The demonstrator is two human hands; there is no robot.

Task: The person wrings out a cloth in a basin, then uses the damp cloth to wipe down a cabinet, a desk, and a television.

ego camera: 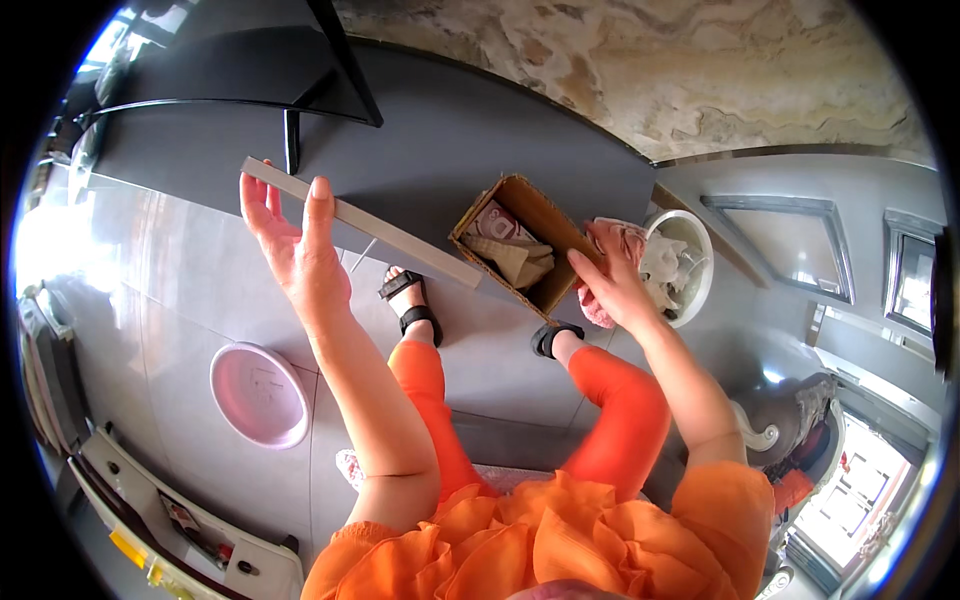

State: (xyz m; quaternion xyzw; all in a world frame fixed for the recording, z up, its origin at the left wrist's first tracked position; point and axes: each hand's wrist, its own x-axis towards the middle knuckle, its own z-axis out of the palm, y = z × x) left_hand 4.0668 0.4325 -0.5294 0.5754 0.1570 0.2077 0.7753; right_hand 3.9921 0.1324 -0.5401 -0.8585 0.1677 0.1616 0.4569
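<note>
My left hand [300, 247] grips a long, flat light-grey panel [397, 238] near its far-left end, the thumb over its face and some fingers behind it. A thin white rod shows just below the panel. My right hand [619, 285] is at the right side of an open cardboard box [574, 251], its thumb at the rim. Against that hand is a pink cloth [596, 309], partly hidden by the fingers. Inside the box are a printed packet [499, 221] and a folded beige paper or cloth [506, 259].
A dark-grey cabinet top [457, 142] bears a black-framed screen [225, 75] on a stand. A white bin [705, 277] with crumpled tissues stands right of the box. On the tiled floor lie a pink basin [262, 397] and, lower left, a white storage unit [262, 562].
</note>
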